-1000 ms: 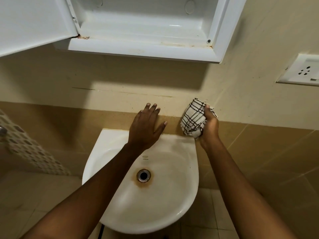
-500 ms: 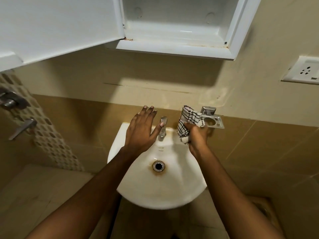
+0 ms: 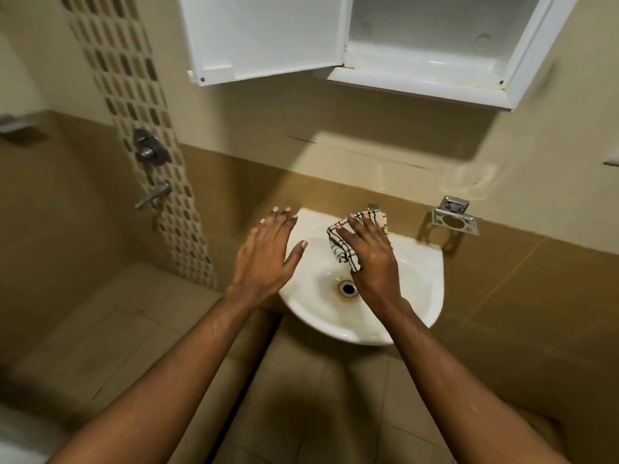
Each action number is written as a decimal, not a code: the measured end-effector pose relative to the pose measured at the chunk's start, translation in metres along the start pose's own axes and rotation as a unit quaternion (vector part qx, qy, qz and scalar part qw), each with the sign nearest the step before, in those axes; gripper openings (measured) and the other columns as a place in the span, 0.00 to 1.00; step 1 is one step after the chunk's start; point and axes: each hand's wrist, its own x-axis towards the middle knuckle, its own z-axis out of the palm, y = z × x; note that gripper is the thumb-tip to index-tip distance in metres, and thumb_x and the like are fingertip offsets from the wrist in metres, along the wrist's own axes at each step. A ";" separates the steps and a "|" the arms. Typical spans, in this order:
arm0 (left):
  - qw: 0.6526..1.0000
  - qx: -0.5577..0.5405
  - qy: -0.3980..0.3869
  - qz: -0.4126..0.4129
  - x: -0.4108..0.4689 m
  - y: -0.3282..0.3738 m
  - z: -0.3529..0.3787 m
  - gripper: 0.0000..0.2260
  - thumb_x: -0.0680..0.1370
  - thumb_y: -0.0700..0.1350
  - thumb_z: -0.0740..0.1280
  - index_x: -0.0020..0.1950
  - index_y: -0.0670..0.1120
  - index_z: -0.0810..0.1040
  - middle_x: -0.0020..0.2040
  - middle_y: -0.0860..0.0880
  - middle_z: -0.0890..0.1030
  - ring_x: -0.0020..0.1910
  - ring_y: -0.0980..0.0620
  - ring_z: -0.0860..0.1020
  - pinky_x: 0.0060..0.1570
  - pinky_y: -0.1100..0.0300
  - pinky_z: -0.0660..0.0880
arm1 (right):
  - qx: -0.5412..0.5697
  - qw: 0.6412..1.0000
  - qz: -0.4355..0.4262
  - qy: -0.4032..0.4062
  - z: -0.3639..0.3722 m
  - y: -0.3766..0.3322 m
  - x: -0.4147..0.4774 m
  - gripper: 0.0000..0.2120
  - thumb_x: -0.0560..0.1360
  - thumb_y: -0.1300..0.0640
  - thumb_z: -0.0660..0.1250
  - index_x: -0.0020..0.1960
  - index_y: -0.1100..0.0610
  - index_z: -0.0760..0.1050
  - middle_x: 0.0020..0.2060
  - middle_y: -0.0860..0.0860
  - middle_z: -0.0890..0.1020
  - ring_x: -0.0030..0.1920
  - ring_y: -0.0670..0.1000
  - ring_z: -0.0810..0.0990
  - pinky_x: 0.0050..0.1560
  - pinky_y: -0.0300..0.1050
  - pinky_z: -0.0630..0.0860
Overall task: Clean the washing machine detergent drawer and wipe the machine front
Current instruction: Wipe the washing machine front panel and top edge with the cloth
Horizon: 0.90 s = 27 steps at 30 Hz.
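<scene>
Two hands are out over a small white sink [image 3: 425, 286] fixed to a tan tiled wall. The left hand [image 3: 264, 259] is flat and relaxed, palm down, fingers straight and a bit spread, hovering at the sink's left rim; hard to say if it actually touches it. The right hand [image 3: 371, 259] has hold of a white cloth [image 3: 341, 244] with a black check pattern. Its fingers lie over the top of the bunched cloth and its thumb is hidden under it. That cloth sits over the back of the basin, right in front of the tap [image 3: 372, 206], which only just peeks out behind it. The drain [image 3: 348, 289] has a rusty ring around it. A metal holder [image 3: 454, 222] is on the wall just right of the sink. Up above hangs a white cabinet [image 3: 435, 65] with its door [image 3: 268, 35] swung open to the left. A shower mixer [image 3: 149, 150] and spout [image 3: 154, 195] sit on the mosaic strip well off to the left.
</scene>
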 end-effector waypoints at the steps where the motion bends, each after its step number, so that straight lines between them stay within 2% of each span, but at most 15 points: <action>1: 1.000 0.012 0.002 -0.006 -0.013 0.000 -0.007 0.27 0.82 0.58 0.54 0.76 0.45 0.66 0.78 0.48 0.65 0.79 0.49 0.57 0.75 0.51 0.54 | 0.005 1.000 -0.009 -0.005 -0.001 -0.007 -0.005 0.38 0.58 0.75 0.62 0.67 0.57 0.77 0.70 0.56 0.74 0.73 0.59 0.67 0.76 0.53 0.58; 3: 0.999 0.043 0.013 -0.022 -0.041 0.000 -0.022 0.27 0.82 0.59 0.53 0.76 0.45 0.67 0.78 0.48 0.65 0.79 0.50 0.57 0.75 0.51 0.56 | 0.026 0.999 -0.019 -0.020 -0.003 -0.023 -0.016 0.42 0.54 0.78 0.63 0.67 0.56 0.77 0.70 0.56 0.73 0.74 0.59 0.66 0.76 0.50 0.55; 5: 0.997 0.057 0.025 -0.051 -0.073 0.001 -0.040 0.27 0.82 0.59 0.54 0.76 0.45 0.68 0.77 0.48 0.66 0.79 0.50 0.58 0.75 0.51 0.56 | 0.051 0.997 -0.037 -0.035 -0.005 -0.043 -0.031 0.44 0.55 0.79 0.61 0.68 0.55 0.76 0.72 0.57 0.71 0.75 0.59 0.64 0.76 0.51 0.56; 7: 0.994 0.072 0.038 -0.068 -0.107 0.003 -0.057 0.26 0.82 0.58 0.56 0.75 0.45 0.68 0.77 0.48 0.67 0.79 0.50 0.59 0.75 0.51 0.57 | 0.082 0.994 -0.062 -0.040 -0.008 -0.066 -0.049 0.40 0.59 0.75 0.58 0.69 0.55 0.75 0.73 0.58 0.69 0.75 0.59 0.64 0.76 0.52 0.57; 9: 0.991 0.089 0.050 -0.087 -0.142 0.003 -0.077 0.25 0.82 0.57 0.57 0.75 0.45 0.68 0.77 0.47 0.68 0.78 0.49 0.59 0.75 0.51 0.57 | 0.117 0.988 -0.085 -0.059 -0.010 -0.089 -0.066 0.34 0.65 0.70 0.58 0.69 0.55 0.75 0.74 0.59 0.68 0.75 0.59 0.63 0.76 0.50 0.55; 12: 0.983 0.111 0.057 -0.134 -0.195 0.002 -0.106 0.26 0.82 0.58 0.55 0.75 0.45 0.68 0.77 0.47 0.67 0.79 0.49 0.59 0.76 0.50 0.58 | 0.164 0.973 -0.133 -0.090 -0.008 -0.125 -0.085 0.27 0.72 0.66 0.68 0.70 0.53 0.74 0.73 0.58 0.69 0.75 0.58 0.64 0.77 0.45 0.51; 17: 0.963 0.159 0.081 -0.202 -0.279 -0.007 -0.159 0.26 0.82 0.58 0.56 0.75 0.45 0.68 0.78 0.48 0.65 0.79 0.50 0.58 0.75 0.49 0.59 | 0.221 0.950 -0.199 -0.097 -0.002 -0.198 -0.112 0.29 0.70 0.69 0.73 0.69 0.54 0.75 0.71 0.57 0.72 0.74 0.58 0.65 0.76 0.54 0.57; 20: 0.945 0.189 0.098 -0.247 -0.329 -0.011 -0.193 0.25 0.82 0.58 0.56 0.75 0.46 0.68 0.78 0.48 0.66 0.79 0.50 0.58 0.75 0.51 0.58 | 0.252 0.933 -0.233 -0.108 0.005 -0.248 -0.132 0.31 0.67 0.73 0.71 0.67 0.55 0.76 0.70 0.57 0.74 0.73 0.58 0.67 0.74 0.59 0.61; 24: 0.919 0.212 0.112 -0.312 -0.393 -0.021 -0.232 0.26 0.82 0.59 0.54 0.75 0.46 0.68 0.78 0.49 0.65 0.79 0.50 0.58 0.75 0.53 0.55 | 0.290 0.910 -0.260 -0.141 0.012 -0.315 -0.160 0.31 0.67 0.73 0.66 0.68 0.56 0.76 0.68 0.56 0.76 0.72 0.58 0.68 0.72 0.62 0.62; 27: 0.904 0.221 0.110 -0.348 -0.442 -0.032 -0.258 0.25 0.83 0.58 0.55 0.76 0.46 0.67 0.79 0.49 0.64 0.80 0.51 0.55 0.76 0.52 0.54 | 0.321 0.889 -0.278 -0.173 0.012 -0.369 -0.182 0.26 0.71 0.65 0.57 0.67 0.57 0.76 0.67 0.56 0.76 0.72 0.59 0.68 0.73 0.61 0.63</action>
